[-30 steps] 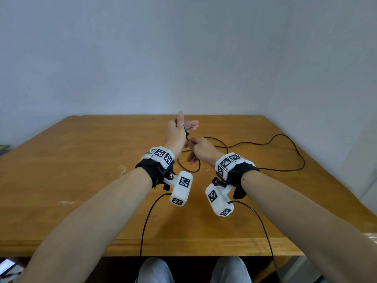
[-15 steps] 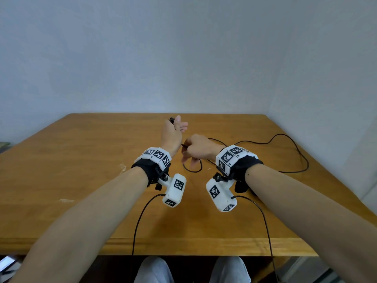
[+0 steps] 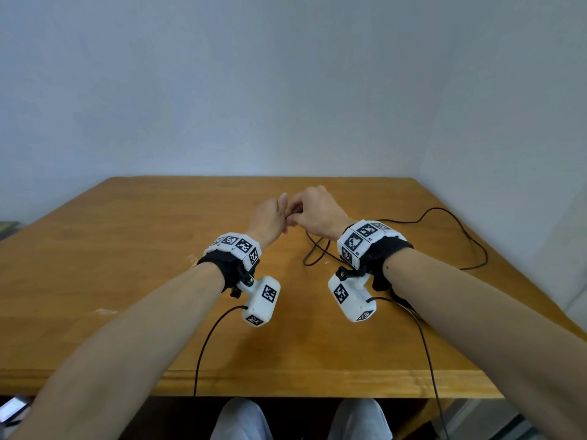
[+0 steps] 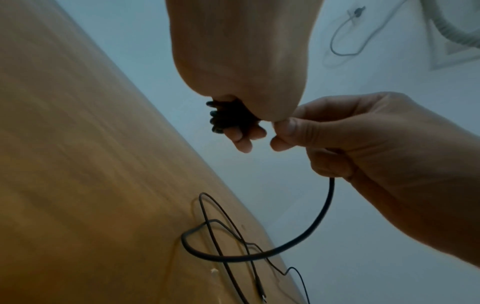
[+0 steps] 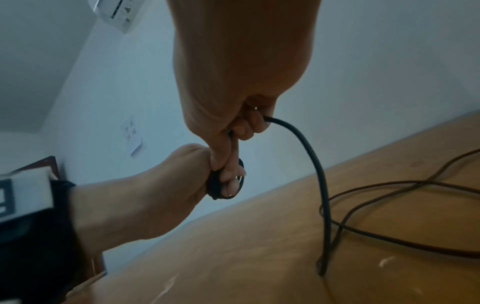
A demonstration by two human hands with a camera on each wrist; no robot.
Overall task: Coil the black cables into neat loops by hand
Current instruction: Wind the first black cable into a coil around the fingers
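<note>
1. Cable first: the black cable (image 4: 306, 238) runs from a small tight bundle of loops (image 5: 223, 185) wound round your left fingers, through your right fist, then drops in a curve to the table (image 3: 127, 265).
2. On the table its slack lies in crossing loops near the right edge, with one long bend reaching toward the far right corner.
3. Your left hand (image 3: 268, 217) is held above the middle of the table, its fingers curled with the coiled loops wrapped round them; the right wrist view shows the fingertips poking through the bundle.
4. Your right hand (image 3: 317, 211) is just beside the left, touching it at the fingertips. Thumb and forefinger pinch the cable close to the bundle, and the other fingers are curled round the strand that hangs below.
5. Both wrists wear black straps with white marker blocks and a white camera unit; a thin black lead (image 3: 203, 350) trails from each unit over the near edge of the table.
6. Behind the table stands a pale wall, with a paper note (image 5: 132, 135) stuck to it in the right wrist view.
</note>
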